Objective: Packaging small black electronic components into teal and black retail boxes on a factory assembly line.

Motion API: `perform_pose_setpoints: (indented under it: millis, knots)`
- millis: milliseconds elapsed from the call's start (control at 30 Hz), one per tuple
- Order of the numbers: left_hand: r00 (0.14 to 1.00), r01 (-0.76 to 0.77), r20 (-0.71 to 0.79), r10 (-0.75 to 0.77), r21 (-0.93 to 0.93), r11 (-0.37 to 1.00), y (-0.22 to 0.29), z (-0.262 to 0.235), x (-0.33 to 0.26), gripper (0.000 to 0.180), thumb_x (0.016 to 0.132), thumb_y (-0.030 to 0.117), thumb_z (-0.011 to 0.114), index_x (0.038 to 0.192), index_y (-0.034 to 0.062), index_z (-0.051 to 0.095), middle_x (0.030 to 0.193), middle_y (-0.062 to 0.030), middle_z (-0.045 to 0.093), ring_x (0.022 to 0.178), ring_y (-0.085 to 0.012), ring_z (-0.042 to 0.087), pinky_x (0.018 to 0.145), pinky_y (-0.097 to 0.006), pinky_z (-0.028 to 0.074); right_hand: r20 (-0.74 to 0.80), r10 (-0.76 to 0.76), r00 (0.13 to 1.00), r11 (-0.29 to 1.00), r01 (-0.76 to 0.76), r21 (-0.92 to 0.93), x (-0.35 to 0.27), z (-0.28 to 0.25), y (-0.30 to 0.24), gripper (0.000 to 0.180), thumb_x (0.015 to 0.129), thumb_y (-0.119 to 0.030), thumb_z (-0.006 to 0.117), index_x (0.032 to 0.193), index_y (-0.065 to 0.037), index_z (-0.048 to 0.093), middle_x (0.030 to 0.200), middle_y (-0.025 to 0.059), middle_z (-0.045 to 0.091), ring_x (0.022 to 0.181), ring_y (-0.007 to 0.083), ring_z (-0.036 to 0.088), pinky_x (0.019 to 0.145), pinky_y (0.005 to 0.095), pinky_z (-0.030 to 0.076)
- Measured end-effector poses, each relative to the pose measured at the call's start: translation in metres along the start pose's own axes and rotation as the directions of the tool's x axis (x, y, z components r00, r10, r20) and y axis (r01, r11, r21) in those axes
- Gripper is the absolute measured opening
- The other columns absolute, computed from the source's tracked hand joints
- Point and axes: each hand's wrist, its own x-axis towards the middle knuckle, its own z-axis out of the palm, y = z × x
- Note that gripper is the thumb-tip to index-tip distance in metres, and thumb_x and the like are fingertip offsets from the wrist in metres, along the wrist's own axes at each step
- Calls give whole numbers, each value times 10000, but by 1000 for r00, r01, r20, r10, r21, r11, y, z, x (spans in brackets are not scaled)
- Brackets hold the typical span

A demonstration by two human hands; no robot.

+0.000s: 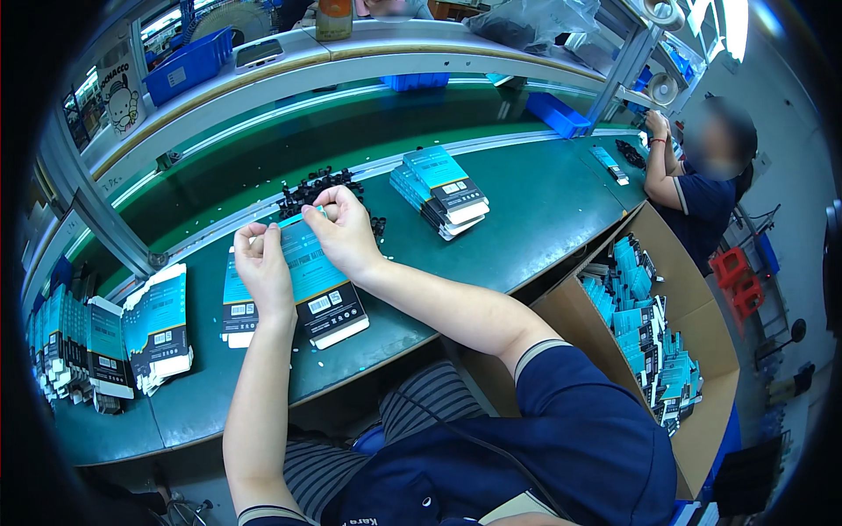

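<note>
Left hand (263,263): fingertips pinched at the far left corner of the top box (317,279). Right hand (345,232): fingers closed on the far edge of the same box. Whether a small part is held between the fingers cannot be told.

The box is flat, teal and black, and lies on the green bench (526,219) directly under both hands. Its long axis runs far-left to near-right. A second box (235,302) lies under it, to the left.

Black clips (320,188) are piled just beyond the right hand, which is the nearer hand. A stack (443,193) sits far right. More boxes (132,337) stand left; a carton (702,307) stands right.
</note>
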Motion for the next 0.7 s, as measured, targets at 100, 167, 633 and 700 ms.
perform_pose_setpoints:
  millis: [100,167,633,700]
  knots:
    - [999,-19,38,19,-11,1000,-3,-2,2,159,912,109,550,808,90,432,652,50,481,578,4,356,503,-187,251,-10,-19,1000,999,18,-30,2,-1,1,202,859,-140,638,805,-63,459,628,-35,510,557,-1,421,488,173,327]
    - [992,-103,72,107,-53,993,-6,-3,5,217,899,122,585,778,112,406,672,46,467,604,-4,355,527,-185,268,8,-33,999,999,33,-38,3,-1,0,239,853,-154,654,782,-74,441,615,-40,487,553,-1,409,478,171,315]
    - [990,-104,140,14,662,743,26,-48,53,487,839,459,602,1025,12,545,988,-124,605,906,-239,573,769,-357,463,51,183,982,878,-140,-457,51,-126,-95,235,923,-103,442,1081,-4,586,941,51,630,834,119,584,762,271,476]
    - [988,-156,150,45,938,308,27,-47,41,556,792,482,634,1102,30,541,1105,-184,565,1047,-321,538,841,-432,455,-216,38,976,745,-171,-644,50,-153,-110,325,922,-223,491,1100,36,574,942,76,635,825,135,585,744,289,467]
